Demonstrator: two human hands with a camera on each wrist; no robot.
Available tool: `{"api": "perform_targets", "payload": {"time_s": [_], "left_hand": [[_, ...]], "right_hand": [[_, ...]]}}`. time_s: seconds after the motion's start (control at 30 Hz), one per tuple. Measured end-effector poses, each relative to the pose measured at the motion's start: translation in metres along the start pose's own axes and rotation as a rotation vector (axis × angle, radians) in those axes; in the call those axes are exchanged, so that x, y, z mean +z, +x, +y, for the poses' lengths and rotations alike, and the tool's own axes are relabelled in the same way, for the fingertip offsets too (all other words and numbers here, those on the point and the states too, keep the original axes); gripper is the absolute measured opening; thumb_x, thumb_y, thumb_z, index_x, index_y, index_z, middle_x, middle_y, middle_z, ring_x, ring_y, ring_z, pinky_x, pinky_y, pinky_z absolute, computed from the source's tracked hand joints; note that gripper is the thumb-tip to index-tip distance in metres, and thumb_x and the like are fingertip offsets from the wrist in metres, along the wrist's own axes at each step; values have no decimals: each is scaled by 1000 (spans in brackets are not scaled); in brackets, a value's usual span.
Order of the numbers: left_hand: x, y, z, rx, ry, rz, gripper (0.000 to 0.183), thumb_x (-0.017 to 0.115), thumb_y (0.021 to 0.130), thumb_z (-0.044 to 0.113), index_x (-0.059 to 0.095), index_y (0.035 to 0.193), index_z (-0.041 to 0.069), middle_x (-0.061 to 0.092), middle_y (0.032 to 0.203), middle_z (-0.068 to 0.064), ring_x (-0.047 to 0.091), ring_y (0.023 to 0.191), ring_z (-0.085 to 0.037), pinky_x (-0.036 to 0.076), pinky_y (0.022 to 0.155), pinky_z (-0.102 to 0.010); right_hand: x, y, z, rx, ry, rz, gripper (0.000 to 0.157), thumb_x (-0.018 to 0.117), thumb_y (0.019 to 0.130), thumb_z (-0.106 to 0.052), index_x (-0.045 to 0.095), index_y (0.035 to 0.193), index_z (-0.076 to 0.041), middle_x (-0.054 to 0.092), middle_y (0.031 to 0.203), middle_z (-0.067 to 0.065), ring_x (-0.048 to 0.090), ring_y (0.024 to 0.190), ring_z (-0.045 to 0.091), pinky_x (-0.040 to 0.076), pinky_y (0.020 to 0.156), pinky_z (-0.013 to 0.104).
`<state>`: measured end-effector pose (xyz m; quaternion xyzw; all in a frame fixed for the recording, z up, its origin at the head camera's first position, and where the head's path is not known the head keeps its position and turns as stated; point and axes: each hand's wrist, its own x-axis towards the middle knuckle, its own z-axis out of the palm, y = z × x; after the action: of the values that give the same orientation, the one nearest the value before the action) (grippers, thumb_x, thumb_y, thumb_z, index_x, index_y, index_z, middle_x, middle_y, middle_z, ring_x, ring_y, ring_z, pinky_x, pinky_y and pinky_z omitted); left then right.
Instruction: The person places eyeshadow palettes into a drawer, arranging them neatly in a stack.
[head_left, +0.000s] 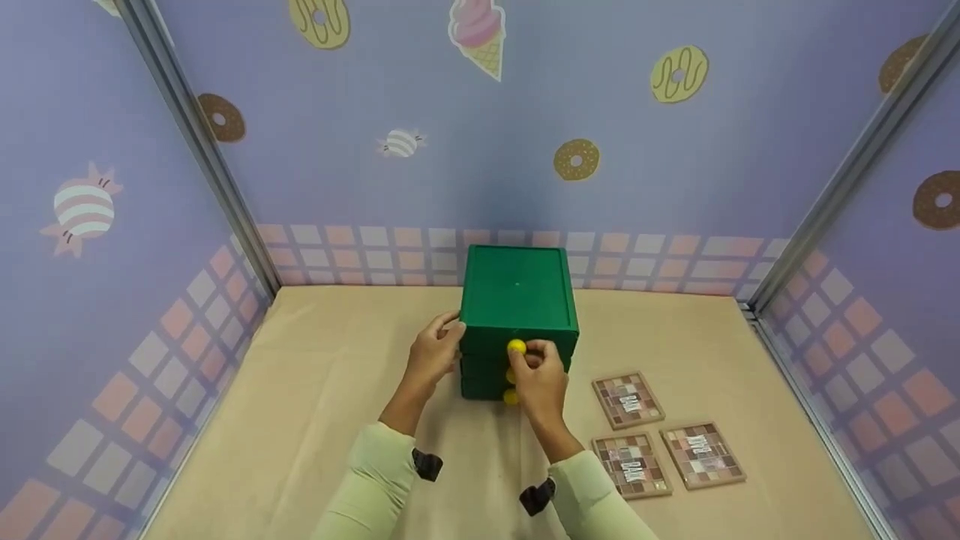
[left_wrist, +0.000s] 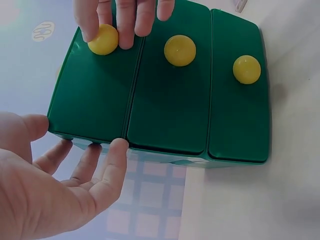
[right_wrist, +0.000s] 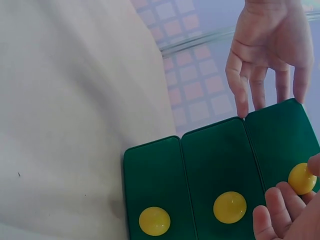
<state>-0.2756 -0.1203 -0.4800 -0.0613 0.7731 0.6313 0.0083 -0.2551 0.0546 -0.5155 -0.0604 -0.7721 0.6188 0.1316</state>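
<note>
A green cabinet of three stacked drawers stands against the back wall, each drawer with a round yellow knob. At the top drawer's front, my right hand pinches the top knob between thumb and fingers. The middle knob and bottom knob are untouched. My left hand rests its fingertips on the cabinet's left side, near the top drawer, with its thumb at the upper corner. All three drawer fronts sit flush with one another.
Three flat square packs with brown chequered faces lie right of the cabinet: an upper pack, a lower left pack and a lower right pack. Patterned walls close in the cloth-covered table at the back and sides.
</note>
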Motion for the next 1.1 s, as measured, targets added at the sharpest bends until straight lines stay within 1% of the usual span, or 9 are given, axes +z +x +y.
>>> {"api": "perform_targets", "payload": {"time_s": [0.07, 0.17, 0.37, 0.4, 0.6, 0.67, 0.83, 0.97, 1.1], "left_hand": [[1, 0, -1, -11, -8, 4, 40, 51, 97, 43, 52, 136, 32, 61, 116, -6, 60, 85, -22, 53, 70, -34], [1, 0, -1, -31, -16, 9, 40, 51, 96, 42, 53, 135, 32, 60, 117, -6, 60, 86, -22, 54, 74, -38], [0, 1, 3, -48, -14, -2, 41, 50, 96, 41, 52, 136, 30, 58, 127, -7, 63, 97, -29, 53, 70, -30], [0, 1, 3, -50, -17, -6, 42, 50, 96, 41, 52, 136, 29, 57, 128, -7, 64, 98, -29, 53, 71, -31], [0, 1, 4, -55, -21, -28, 41, 50, 97, 40, 51, 137, 28, 56, 131, -9, 66, 100, -25, 54, 83, -40], [0, 1, 4, -60, -25, -35, 41, 49, 97, 40, 51, 137, 29, 56, 131, -8, 66, 100, -24, 53, 86, -42], [-1, 2, 7, -61, -43, -40, 40, 49, 97, 39, 51, 136, 29, 59, 128, -8, 66, 95, -25, 53, 82, -40], [-1, 3, 7, -61, -42, -30, 40, 49, 97, 39, 51, 136, 30, 59, 129, -6, 65, 96, -24, 53, 83, -39], [-2, 3, 7, -62, -38, -29, 39, 49, 98, 39, 51, 136, 30, 59, 128, -6, 66, 94, -23, 54, 83, -39]], "right_hand": [[0, 0, 1, 12, -13, 14, 28, 65, 90, -36, 58, 107, -15, 70, 96, 5, 66, 80, 18, 57, 70, 33], [0, -1, 1, 18, -20, 26, 28, 66, 89, -36, 59, 106, -15, 71, 94, 5, 66, 78, 18, 56, 68, 33], [-1, -3, 3, 10, -26, 37, 28, 66, 89, -37, 59, 106, -16, 70, 94, 5, 65, 79, 18, 57, 66, 32], [-2, -3, 4, 12, -26, 38, 27, 66, 89, -37, 59, 106, -16, 70, 94, 4, 65, 80, 18, 57, 66, 32], [-7, -12, 5, 4, -25, 40, 27, 68, 88, -37, 60, 104, -17, 71, 92, 4, 67, 80, 17, 57, 65, 32], [-9, -16, 6, -4, -18, 40, 26, 69, 87, -35, 61, 103, -17, 71, 90, 4, 68, 79, 16, 57, 64, 31], [-13, -25, 6, -31, -3, 43, 22, 71, 85, -30, 62, 99, -16, 72, 86, 3, 68, 76, 14, 55, 61, 28], [-16, -33, 7, -53, -12, 38, 23, 72, 85, -32, 62, 99, -16, 71, 87, 3, 67, 77, 13, 54, 62, 25], [-20, -43, 9, -49, -2, 35, 25, 73, 84, -32, 62, 98, -15, 70, 87, 3, 66, 78, 13, 53, 63, 23]]}}
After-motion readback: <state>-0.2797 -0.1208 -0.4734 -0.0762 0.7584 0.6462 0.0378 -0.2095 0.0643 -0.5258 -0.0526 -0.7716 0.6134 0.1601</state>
